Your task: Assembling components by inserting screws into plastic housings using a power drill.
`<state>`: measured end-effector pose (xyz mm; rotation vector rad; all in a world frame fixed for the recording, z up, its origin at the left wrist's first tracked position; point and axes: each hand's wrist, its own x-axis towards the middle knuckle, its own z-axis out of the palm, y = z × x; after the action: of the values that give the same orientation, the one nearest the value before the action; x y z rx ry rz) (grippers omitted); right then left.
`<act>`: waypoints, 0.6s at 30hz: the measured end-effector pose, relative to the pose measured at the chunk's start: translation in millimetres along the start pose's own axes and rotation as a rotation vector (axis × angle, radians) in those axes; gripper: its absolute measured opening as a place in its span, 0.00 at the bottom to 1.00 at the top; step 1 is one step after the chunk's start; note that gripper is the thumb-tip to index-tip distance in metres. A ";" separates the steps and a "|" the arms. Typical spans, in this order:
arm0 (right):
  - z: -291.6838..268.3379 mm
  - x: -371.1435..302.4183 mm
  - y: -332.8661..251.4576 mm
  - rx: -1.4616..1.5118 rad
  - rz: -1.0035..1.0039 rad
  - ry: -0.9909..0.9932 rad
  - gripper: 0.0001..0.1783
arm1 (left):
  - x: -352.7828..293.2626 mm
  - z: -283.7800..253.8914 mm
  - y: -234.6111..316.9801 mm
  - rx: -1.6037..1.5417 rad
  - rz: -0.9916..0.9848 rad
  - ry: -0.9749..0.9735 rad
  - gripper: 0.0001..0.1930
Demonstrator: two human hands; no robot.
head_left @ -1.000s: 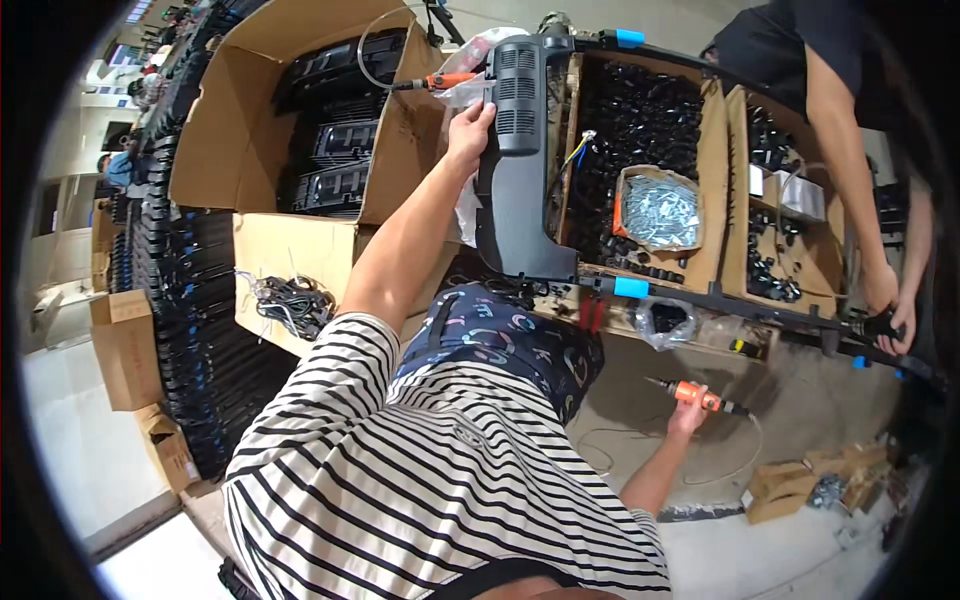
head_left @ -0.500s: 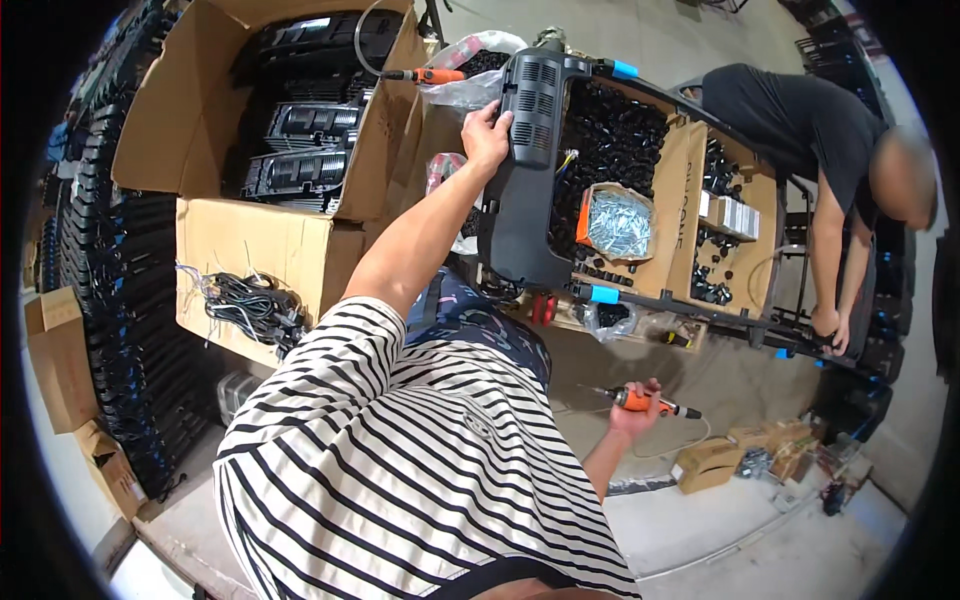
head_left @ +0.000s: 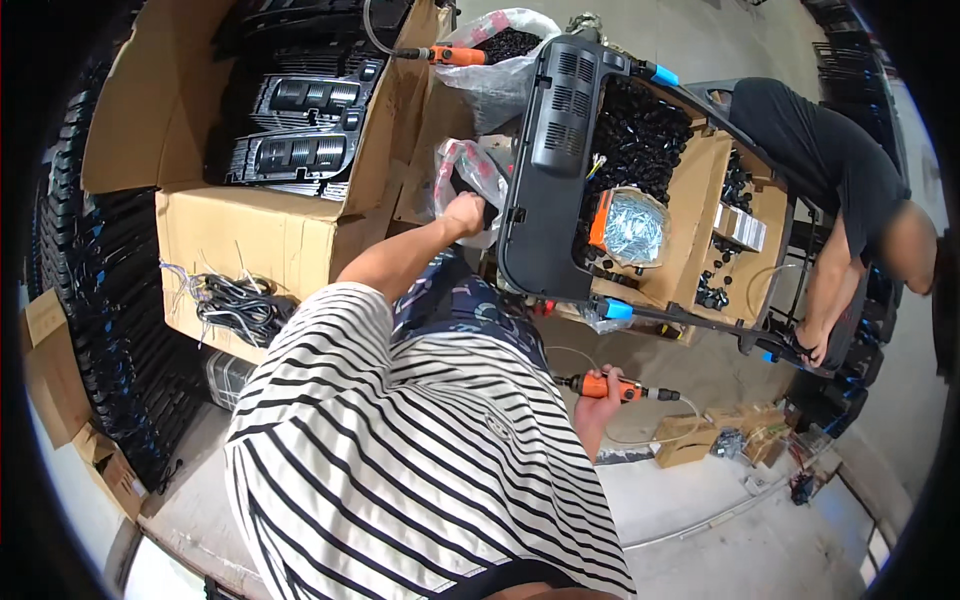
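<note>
My left hand is at the mouth of a clear plastic bag with red print. Its fingers are hidden there, so whether they hold anything does not show. Low on the right, my right hand grips an orange air screwdriver with a hose at its end. Just right of my left hand lies a black plastic cover with vent slots, fitted over the end of a long black frame.
Cartons inside the frame hold black plastic parts and a bag of screws. A second orange screwdriver lies by a big carton of black panels. Cables hang on it. Another person bends over the frame's far end.
My left hand has left the black cover and moved down to the printed plastic bag. My right hand has shifted left with the screwdriver. The view has shifted slightly.
</note>
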<state>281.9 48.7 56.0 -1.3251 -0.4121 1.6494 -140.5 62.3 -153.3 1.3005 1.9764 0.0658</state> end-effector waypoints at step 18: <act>89.5 -17.0 -14.7 -0.172 -0.149 0.193 0.04 | 33.5 25.7 -32.6 -0.281 0.191 0.118 0.13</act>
<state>208.4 67.6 108.5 -1.5282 -0.5322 1.3732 -156.4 64.7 -204.1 1.3178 1.8535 0.5054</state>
